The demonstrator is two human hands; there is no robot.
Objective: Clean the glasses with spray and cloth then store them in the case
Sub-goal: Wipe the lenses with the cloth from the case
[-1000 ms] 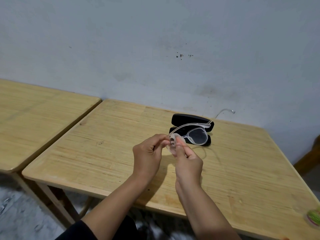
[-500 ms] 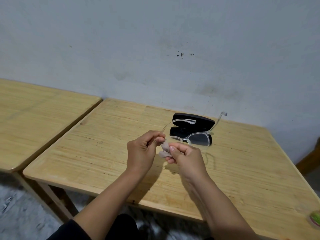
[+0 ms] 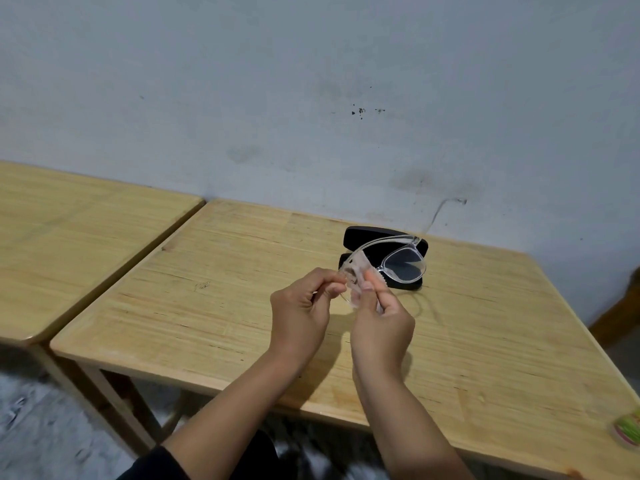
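Note:
Clear-framed glasses (image 3: 405, 263) are held up above the wooden table (image 3: 214, 306), temples unfolded, one temple reaching up toward the wall. My left hand (image 3: 304, 313) pinches the frame's left end. My right hand (image 3: 382, 323) presses a small pale cloth (image 3: 360, 278) against the left lens. Behind the glasses a black case (image 3: 363, 237) lies open on the table, partly hidden by them.
A second wooden table (image 3: 69, 244) stands to the left with a narrow gap between. A grey wall runs right behind both. A small green and pink object (image 3: 628, 429) sits at the near right edge. A dark wooden piece (image 3: 623, 306) shows at far right.
The glasses tilted and shifted a little while the cloth moved over the left lens. Both hands stayed close together above the table.

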